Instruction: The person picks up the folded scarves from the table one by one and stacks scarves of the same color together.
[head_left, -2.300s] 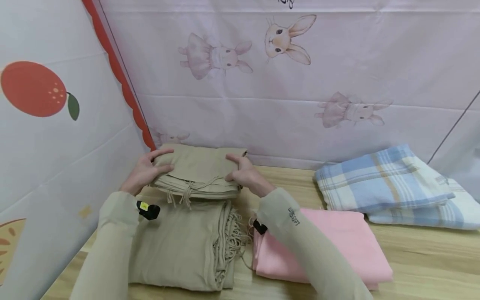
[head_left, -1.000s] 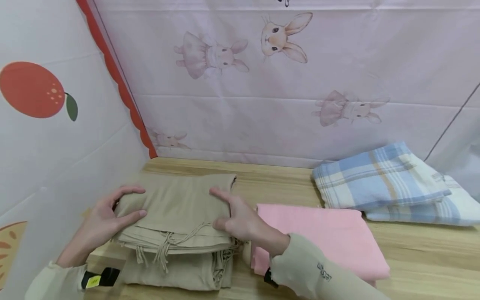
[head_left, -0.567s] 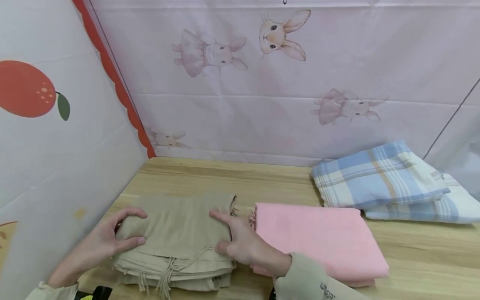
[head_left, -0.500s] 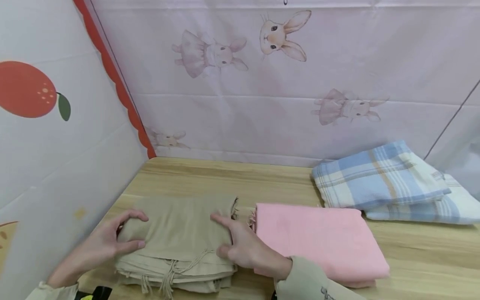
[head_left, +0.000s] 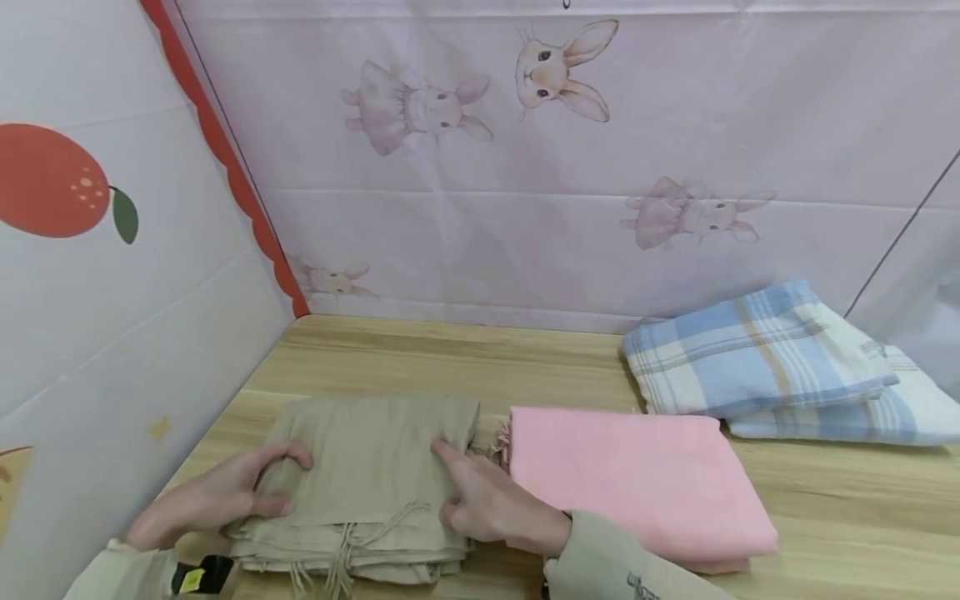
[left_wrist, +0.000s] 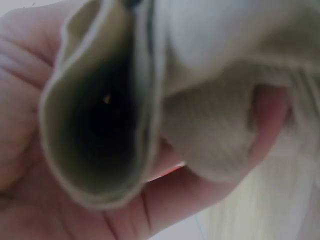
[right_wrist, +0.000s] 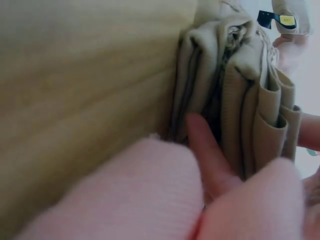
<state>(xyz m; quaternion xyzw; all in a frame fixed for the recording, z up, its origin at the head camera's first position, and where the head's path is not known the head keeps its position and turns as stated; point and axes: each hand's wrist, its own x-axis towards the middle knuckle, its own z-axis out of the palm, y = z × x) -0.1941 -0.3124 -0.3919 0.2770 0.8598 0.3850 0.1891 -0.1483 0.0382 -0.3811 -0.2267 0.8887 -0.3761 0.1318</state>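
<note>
A folded beige scarf [head_left: 375, 458] with fringe tassels lies flat on another folded beige scarf [head_left: 408, 573], of which only a front strip shows. My left hand [head_left: 232, 496] grips the upper scarf's left side, thumb and a finger on top. In the left wrist view its folded edge [left_wrist: 100, 200] loops open against the palm. At the right side, my right hand [head_left: 495, 500] holds the same scarf, thumb and index finger on top. The right wrist view shows one finger [right_wrist: 207, 155] against the side of the stacked layers. Other fingers are partly hidden.
A folded pink scarf [head_left: 637, 483] lies right beside my right hand and under that wrist. Folded blue-and-white plaid cloth [head_left: 765, 358] sits at the back right. The wooden table [head_left: 420, 350] meets a printed rear wall [head_left: 465, 233] and a left wall [head_left: 150, 325].
Both hands have brought the upper beige scarf from the back toward me and down onto the lower one. Over the last half second it has shifted slightly right.
</note>
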